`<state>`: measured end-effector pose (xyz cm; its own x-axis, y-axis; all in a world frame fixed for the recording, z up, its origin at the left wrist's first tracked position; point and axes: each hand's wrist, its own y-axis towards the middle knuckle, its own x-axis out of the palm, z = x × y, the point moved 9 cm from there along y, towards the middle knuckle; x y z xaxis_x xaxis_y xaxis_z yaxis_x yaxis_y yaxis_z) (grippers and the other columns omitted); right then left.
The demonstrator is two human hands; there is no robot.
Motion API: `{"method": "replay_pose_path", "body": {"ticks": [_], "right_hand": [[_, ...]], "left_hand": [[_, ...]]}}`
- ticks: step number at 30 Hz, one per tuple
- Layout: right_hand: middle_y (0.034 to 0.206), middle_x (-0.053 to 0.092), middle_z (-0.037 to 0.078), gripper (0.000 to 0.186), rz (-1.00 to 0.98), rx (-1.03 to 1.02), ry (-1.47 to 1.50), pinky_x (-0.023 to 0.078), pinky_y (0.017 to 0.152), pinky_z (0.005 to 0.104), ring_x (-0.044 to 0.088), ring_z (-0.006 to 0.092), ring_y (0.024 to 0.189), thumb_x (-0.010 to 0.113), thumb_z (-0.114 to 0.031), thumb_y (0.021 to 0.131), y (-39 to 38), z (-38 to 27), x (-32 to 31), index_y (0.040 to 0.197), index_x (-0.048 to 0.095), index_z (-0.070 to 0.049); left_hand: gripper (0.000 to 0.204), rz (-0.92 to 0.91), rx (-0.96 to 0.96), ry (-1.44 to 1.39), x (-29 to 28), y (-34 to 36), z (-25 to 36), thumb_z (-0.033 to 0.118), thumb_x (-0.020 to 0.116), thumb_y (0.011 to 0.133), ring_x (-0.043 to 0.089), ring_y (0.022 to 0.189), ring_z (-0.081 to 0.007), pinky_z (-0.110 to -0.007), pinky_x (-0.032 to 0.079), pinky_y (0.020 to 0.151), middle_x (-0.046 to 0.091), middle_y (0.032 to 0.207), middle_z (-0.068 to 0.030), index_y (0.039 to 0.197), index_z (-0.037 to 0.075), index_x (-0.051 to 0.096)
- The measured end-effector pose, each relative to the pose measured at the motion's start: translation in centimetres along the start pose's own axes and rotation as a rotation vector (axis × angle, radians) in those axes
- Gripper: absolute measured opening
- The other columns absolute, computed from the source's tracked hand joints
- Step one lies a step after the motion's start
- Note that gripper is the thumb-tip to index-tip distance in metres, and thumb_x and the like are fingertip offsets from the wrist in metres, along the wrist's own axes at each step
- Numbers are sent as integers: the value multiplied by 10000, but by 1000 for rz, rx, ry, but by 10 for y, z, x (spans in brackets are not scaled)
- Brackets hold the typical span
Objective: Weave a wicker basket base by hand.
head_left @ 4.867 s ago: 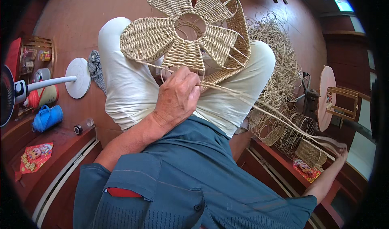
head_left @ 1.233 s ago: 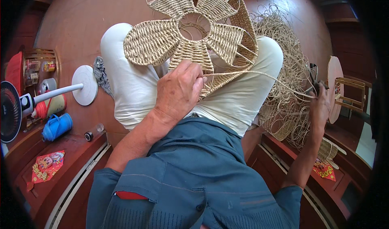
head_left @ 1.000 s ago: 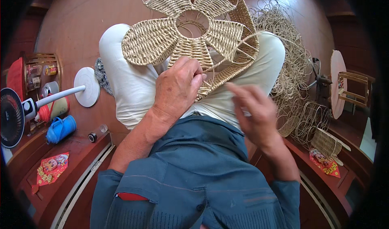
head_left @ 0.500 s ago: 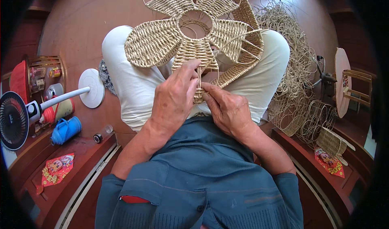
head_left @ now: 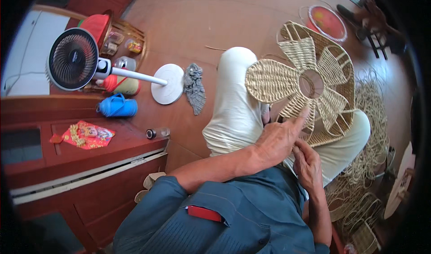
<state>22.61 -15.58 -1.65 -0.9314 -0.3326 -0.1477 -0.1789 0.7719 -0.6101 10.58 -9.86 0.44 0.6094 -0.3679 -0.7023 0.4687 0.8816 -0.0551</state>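
A flower-shaped piece woven from straw cord [head_left: 273, 81] rests across my lap, its petals joined round an open ring. A broad woven rim [head_left: 348, 74] curves behind the petals on the right. My left hand [head_left: 283, 139] is closed on the near petal, its index finger stretched along the weave towards the ring. Just below it, my right hand [head_left: 309, 164] is closed, thumb and fingers pressed together by the near end of that petal. What lies between those fingertips is hidden.
A heap of loose straw cord [head_left: 368, 123] spreads on the floor at right. At left stand a white fan [head_left: 167, 84], a blue thermos [head_left: 117, 106] and a small glass jar [head_left: 158, 132]. A grey cloth [head_left: 194, 88] lies beside the fan. A red round basin [head_left: 327, 22] sits far right.
The view has swung left, so my lap, hands and the woven flower appear further right, and the fan shows fully. Both hands stay at the near petal.
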Motion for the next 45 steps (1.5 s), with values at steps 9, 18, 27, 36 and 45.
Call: {"method": "replay_pose_path", "body": {"ticks": [9,18,27,36,45], "right_hand": [[1224,785,199,322,349,-424,-397,582,936,397,742,298,1098,637,-40,1078,-22,-16,-15,1387,724,-7],[1171,730,114,456,430,-875,-704,575,876,431,710,330,1015,778,-6,899,-25,-76,26,1344,758,-103],[1105,649,52,426,469,-840,-858,515,764,375,612,236,846,782,-92,892,-19,-67,35,1315,736,-101],[1111,662,60,361,412,-682,-835,552,836,408,661,279,950,804,-134,914,-10,-66,33,1270,749,-153],[1070,637,30,263,530,-786,-731,517,757,374,614,224,851,816,-185,919,-15,-70,29,1174,766,-148]], "left_hand": [[620,169,1,-534,-14,-23,-10,27,637,1003,730,1045,-271,-421,631,849,676,1163,-166,1574,-3,395],[384,48,-397,-1389,-35,-37,-73,130,677,1079,532,720,-31,-187,438,597,660,1031,-25,1432,56,544],[249,163,-261,-1066,-70,9,-64,101,687,1068,728,850,-113,-240,590,687,715,1073,-88,1277,-20,626],[196,267,-370,-728,-47,-37,-80,133,724,1072,687,780,-98,-243,578,607,680,990,-59,1126,24,571],[258,181,-573,-1481,-10,-60,-94,83,730,1053,563,714,-76,-218,465,632,672,971,-33,1253,70,568]]}}
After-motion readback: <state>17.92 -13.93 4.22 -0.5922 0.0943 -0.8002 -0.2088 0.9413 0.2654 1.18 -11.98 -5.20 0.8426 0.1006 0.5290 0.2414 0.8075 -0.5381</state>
